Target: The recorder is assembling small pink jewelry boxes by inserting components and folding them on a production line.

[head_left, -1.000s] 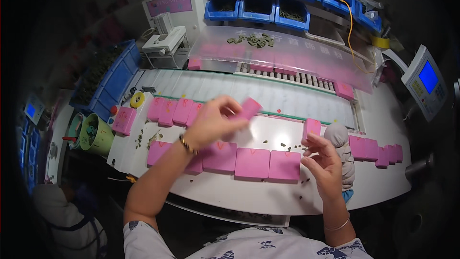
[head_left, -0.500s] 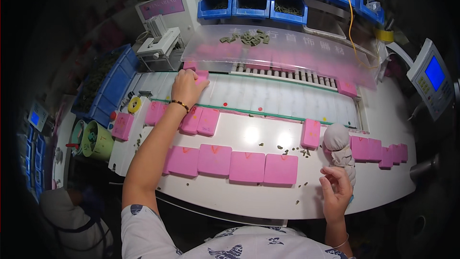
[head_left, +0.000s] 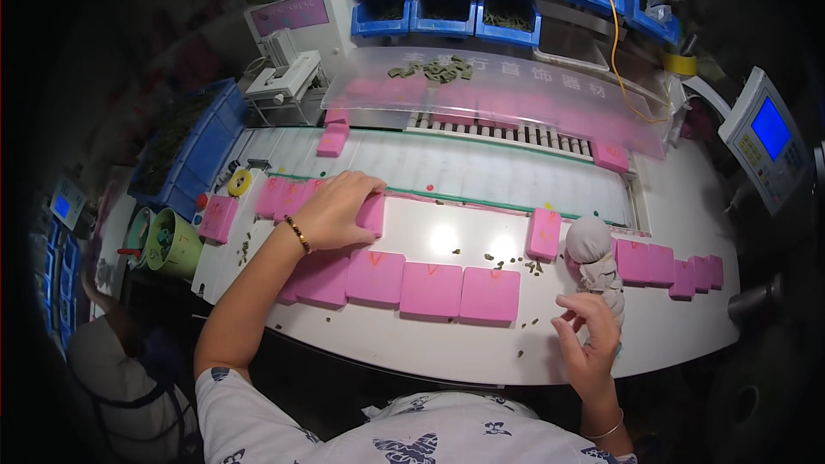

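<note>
My left hand (head_left: 337,210) has its thumb and fingers around a pink block (head_left: 372,214), the right end of a short row along the green-edged conveyor (head_left: 481,170). Another pink block (head_left: 333,139) lies by itself on the conveyor's left part, farther off. Below my left hand runs a row of larger pink blocks (head_left: 430,290) with orange marks. At the right, my right hand (head_left: 590,337) hovers with thumb and fingers apart and nothing between them. Close beside it is a pale, rounded, cloth-wrapped object (head_left: 589,241). A pink block (head_left: 543,234) stands just left of that object.
Blue bins (head_left: 507,17) with dark green pieces line the back. A clear cover (head_left: 516,86) spans the rollers, with green pieces on top. Small green bits (head_left: 533,266) are scattered on the white table. A control panel (head_left: 767,142) stands right; a green bucket (head_left: 172,241) left.
My left hand has let go of the block on the conveyor and come nearer, to a block in the short row. My right hand stays nearly in place.
</note>
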Action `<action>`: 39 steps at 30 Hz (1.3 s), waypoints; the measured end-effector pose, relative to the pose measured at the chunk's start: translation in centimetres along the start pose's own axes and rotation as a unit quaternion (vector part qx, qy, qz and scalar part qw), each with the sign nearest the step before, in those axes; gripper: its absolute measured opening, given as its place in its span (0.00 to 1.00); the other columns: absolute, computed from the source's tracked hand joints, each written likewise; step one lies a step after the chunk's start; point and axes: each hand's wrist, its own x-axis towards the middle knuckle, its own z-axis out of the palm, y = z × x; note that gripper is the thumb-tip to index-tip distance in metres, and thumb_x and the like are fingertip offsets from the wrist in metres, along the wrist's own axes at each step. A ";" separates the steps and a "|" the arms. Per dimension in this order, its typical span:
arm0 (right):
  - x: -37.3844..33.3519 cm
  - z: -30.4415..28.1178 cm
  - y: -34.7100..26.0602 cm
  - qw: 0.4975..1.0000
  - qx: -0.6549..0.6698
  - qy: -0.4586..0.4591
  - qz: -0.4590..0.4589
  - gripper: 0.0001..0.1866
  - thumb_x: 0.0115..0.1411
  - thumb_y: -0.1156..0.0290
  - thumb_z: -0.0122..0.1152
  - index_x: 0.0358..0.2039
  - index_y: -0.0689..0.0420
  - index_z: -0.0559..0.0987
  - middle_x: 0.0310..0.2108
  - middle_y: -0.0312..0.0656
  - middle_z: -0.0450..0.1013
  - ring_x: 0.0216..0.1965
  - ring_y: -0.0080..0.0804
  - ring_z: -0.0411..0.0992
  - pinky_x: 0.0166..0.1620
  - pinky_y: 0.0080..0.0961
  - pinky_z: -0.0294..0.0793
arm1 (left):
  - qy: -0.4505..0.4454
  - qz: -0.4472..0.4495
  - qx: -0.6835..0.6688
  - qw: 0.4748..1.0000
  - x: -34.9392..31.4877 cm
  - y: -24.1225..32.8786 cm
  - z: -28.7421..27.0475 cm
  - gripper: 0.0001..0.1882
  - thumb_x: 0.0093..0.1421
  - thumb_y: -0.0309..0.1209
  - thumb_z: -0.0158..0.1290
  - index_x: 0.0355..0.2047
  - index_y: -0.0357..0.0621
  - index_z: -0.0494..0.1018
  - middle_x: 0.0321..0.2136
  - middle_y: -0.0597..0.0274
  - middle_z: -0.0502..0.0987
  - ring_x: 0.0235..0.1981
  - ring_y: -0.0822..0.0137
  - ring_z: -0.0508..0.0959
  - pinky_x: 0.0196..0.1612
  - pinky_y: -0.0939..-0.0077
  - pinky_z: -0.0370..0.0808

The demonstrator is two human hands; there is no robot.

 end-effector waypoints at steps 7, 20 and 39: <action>0.7 3.0 -1.5 0.915 0.338 -0.128 0.178 0.31 0.64 0.73 0.54 0.65 0.64 0.56 0.57 0.49 0.65 0.50 0.33 0.70 0.47 0.25 0.75 | 0.206 0.209 -0.184 0.938 0.6 10.7 1.0 0.34 0.41 0.25 0.64 0.51 0.40 0.66 0.46 0.52 0.70 0.50 0.52 0.70 0.55 0.62 0.67; 1.5 2.5 -2.7 0.975 0.141 -0.141 -0.093 0.34 0.63 0.67 0.60 0.64 0.66 0.58 0.57 0.51 0.67 0.57 0.37 0.67 0.54 0.29 0.69 | -0.108 0.051 -0.755 0.644 -2.4 17.9 6.9 0.20 0.70 0.43 0.45 0.44 0.35 0.71 0.38 0.62 0.76 0.40 0.76 0.76 0.43 0.77 0.74; 2.9 3.3 2.1 0.562 0.754 0.088 0.329 0.28 0.68 0.52 0.48 0.57 0.63 0.66 0.38 0.39 0.70 0.37 0.28 0.72 0.50 0.31 0.76 | 0.011 0.016 -0.549 0.836 -3.8 16.1 4.2 0.08 0.64 0.26 0.47 0.31 0.34 0.72 0.33 0.59 0.73 0.37 0.64 0.72 0.45 0.71 0.68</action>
